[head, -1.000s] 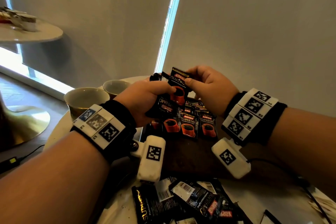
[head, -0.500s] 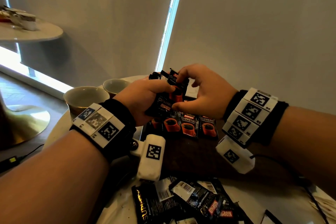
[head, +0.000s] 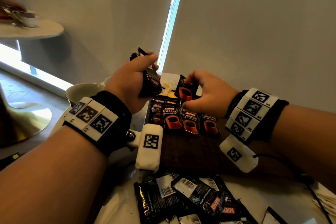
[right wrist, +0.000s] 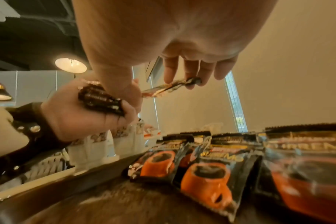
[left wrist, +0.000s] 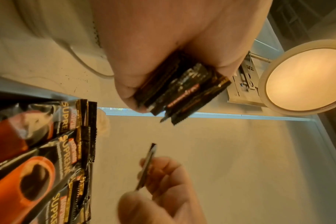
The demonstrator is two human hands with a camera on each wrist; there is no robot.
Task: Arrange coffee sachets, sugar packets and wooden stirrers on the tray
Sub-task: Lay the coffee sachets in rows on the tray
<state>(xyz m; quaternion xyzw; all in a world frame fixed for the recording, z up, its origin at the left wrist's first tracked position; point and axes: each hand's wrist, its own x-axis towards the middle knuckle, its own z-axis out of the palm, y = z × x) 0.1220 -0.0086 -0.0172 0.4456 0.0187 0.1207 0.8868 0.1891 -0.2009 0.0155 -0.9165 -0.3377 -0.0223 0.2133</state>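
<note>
Right hand (head: pixel 207 94): your fingers pinch one coffee sachet (head: pixel 186 90) above the tray's (head: pixel 190 152) far edge | Left hand (head: pixel 127 85): curled round a spare stack (head: pixel 151 82) | Handling: light, limp, slick foil; judged best held by the crimped ends | Row (head: pixel 183 118): laid overlapping along the far edge.

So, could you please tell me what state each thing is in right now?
Left hand: grips a sachet bundle, raised.
Right hand: pinches a single sachet above the tray.
Sachet row: flat on tray, overlapping.
Loose sachets: heaped on table, off tray.
Cup: upright.
</note>
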